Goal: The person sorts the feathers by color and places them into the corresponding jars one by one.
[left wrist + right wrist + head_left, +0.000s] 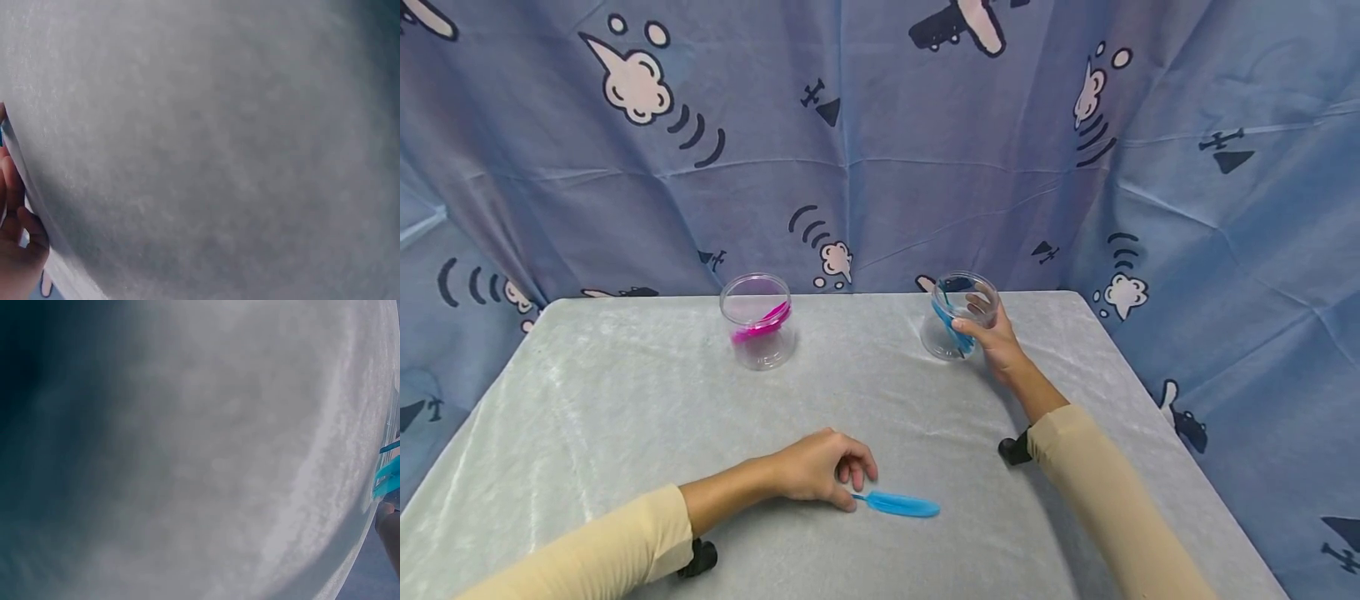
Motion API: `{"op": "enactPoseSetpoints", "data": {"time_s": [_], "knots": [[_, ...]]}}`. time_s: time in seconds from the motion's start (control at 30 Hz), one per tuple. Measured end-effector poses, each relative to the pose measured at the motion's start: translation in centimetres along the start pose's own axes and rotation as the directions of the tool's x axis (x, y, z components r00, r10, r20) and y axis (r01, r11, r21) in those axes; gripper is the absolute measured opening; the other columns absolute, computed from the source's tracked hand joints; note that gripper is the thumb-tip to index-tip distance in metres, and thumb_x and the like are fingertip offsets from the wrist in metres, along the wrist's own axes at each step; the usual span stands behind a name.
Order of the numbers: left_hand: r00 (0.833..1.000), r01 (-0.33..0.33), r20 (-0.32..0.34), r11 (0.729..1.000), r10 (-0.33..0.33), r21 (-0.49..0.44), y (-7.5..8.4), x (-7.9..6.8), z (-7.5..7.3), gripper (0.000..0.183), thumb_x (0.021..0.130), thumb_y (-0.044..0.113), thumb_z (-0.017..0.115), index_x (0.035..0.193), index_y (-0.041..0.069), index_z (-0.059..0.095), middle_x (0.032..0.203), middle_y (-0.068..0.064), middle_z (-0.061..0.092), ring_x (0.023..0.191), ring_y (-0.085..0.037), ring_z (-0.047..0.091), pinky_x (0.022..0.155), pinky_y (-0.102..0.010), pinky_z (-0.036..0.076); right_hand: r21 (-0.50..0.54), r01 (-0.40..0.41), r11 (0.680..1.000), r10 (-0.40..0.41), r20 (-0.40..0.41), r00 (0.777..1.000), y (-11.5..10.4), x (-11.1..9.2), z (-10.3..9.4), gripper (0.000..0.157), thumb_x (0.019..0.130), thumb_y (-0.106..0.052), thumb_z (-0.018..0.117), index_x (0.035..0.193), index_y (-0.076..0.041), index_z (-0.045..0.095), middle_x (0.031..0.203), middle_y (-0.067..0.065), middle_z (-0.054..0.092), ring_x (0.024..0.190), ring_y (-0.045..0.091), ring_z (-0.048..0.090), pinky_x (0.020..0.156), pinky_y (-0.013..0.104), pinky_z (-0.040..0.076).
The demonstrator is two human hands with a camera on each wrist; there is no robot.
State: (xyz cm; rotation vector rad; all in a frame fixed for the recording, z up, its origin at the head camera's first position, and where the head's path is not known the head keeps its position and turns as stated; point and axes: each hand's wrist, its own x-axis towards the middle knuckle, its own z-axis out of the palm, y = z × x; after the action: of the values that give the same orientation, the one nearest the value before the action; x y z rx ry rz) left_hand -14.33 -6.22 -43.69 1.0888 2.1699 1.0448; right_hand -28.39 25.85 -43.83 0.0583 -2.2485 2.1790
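Observation:
A blue feather (pixel 901 504) lies on the table at the front middle, its quill end pointing left. My left hand (pixel 820 468) is at that quill end, thumb tip right beside it and the bent fingers apart from the thumb. In the left wrist view, part of the left hand (pixel 19 231) shows at the left edge. Farther back on the right, my right hand (pixel 996 337) grips a clear plastic jar (pixel 934 340) by its right side, thumb in front. Blue feathers (pixel 951 321) lean inside this jar, and the right wrist view catches blue feathers (pixel 389 478) at its edge.
A second clear jar (pixel 763 354) stands at the back left, with a pink feather (pixel 763 323) inside. Pale cloth covers the table (pixel 625 400). A blue patterned curtain (pixel 880 125) hangs behind the table's far edge and along the sides.

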Motion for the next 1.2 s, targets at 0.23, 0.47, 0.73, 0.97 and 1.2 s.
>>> {"op": "enactPoseSetpoints", "data": {"time_s": [0.23,0.47,0.73,0.97,1.2], "knots": [[1.0,-0.015,-0.016,0.998,0.014,-0.061,-0.2,0.1,0.0,0.028,0.07,0.004,0.077,0.094,0.015,0.068,0.073,0.007,0.064,0.066,-0.003,0.056,0.063,-0.019,0.049,0.009,0.023,1.0,-0.023,0.004,1.0,0.0,-0.1,0.0,0.079,0.08,-0.011,0.072,0.142,-0.023,0.025,0.147,0.015,0.026,0.136,0.026,0.021,0.11,0.046,0.018],[0.999,-0.046,-0.021,0.992,0.044,-0.116,-0.4,0.3,-0.1,0.026,0.071,0.001,0.075,0.095,0.01,0.067,0.072,0.007,0.064,0.064,-0.003,0.057,0.062,-0.021,0.05,0.01,0.014,1.0,-0.014,0.007,1.0,0.2,0.0,-0.1,0.084,0.079,-0.012,0.072,0.145,-0.017,0.019,0.148,0.015,0.025,0.137,0.027,0.019,0.11,0.048,0.016],[0.997,-0.07,-0.054,0.989,0.063,-0.13,0.1,1.1,-1.1,0.024,0.074,-0.001,0.072,0.096,0.007,0.066,0.072,0.006,0.064,0.065,-0.005,0.058,0.063,-0.021,0.05,-0.013,0.007,1.0,-0.007,-0.004,1.0,0.0,-0.2,0.1,0.085,0.079,-0.015,0.073,0.145,-0.018,0.02,0.147,0.01,0.028,0.137,0.025,0.021,0.11,0.046,0.017],[0.983,-0.114,-0.156,0.989,0.098,-0.099,1.6,2.8,-3.9,0.02,0.079,0.003,0.07,0.098,0.008,0.066,0.075,0.006,0.065,0.071,-0.008,0.06,0.065,-0.028,0.051,-0.023,-0.002,1.0,0.002,-0.001,1.0,-0.2,-0.2,0.2,0.081,0.079,-0.016,0.073,0.143,-0.025,0.024,0.148,0.011,0.027,0.137,0.025,0.021,0.11,0.046,0.017],[0.943,-0.175,-0.297,0.983,0.152,-0.052,3.3,5.7,-7.5,0.021,0.079,0.005,0.071,0.098,0.01,0.067,0.077,0.005,0.066,0.071,-0.01,0.06,0.067,-0.031,0.051,0.012,0.05,0.999,-0.051,0.03,0.998,0.0,-0.2,0.1,0.081,0.081,-0.009,0.069,0.144,-0.018,0.02,0.147,0.014,0.025,0.137,0.031,0.017,0.11,0.047,0.017]]}}
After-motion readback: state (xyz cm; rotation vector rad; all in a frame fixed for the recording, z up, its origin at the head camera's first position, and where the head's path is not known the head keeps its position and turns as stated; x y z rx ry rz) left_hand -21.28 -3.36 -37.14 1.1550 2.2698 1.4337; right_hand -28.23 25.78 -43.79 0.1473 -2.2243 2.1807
